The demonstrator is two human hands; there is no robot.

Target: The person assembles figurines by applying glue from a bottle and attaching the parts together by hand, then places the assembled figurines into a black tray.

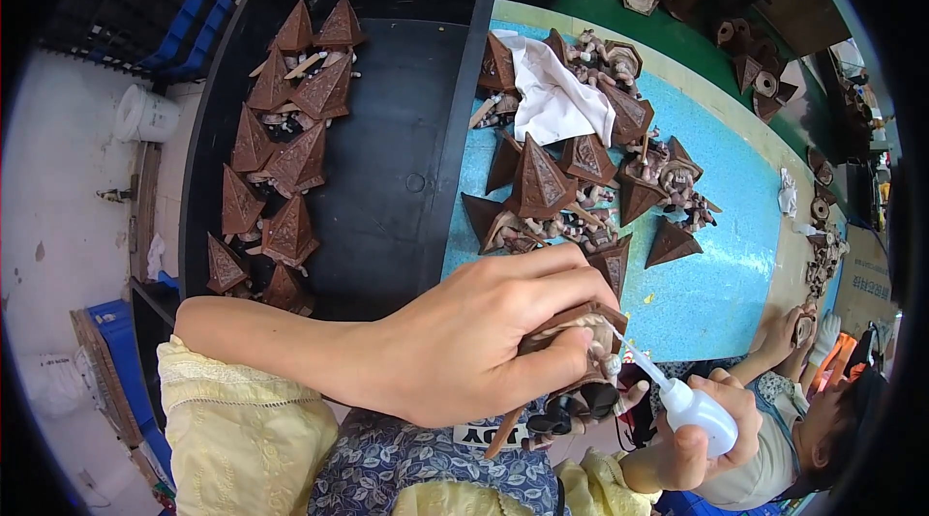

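Note:
My left hand (pixel 474 327) is closed round a painted figurine (pixel 590 395) with a brown angular piece at its top. The figurine is tilted, and my fingers hide part of it. My right hand (pixel 740 410) wraps round a white squeeze bottle (pixel 702 416) with a long thin nozzle. The nozzle points up and left to the edge of the brown piece; whether it touches cannot be made out. Beyond my left hand, several figurines with brown pyramid-shaped tops (pixel 542 177) lie grouped on the light-blue worktop (pixel 726 294).
At left stands a large black tray (pixel 387 139) with two rows of brown-topped figurines (pixel 295 163). A white cloth (pixel 556 90) drapes over pieces on the worktop. At right a co-worker (pixel 774 448) sits close by, a hand on another piece. A white bucket (pixel 145 115) stands far left.

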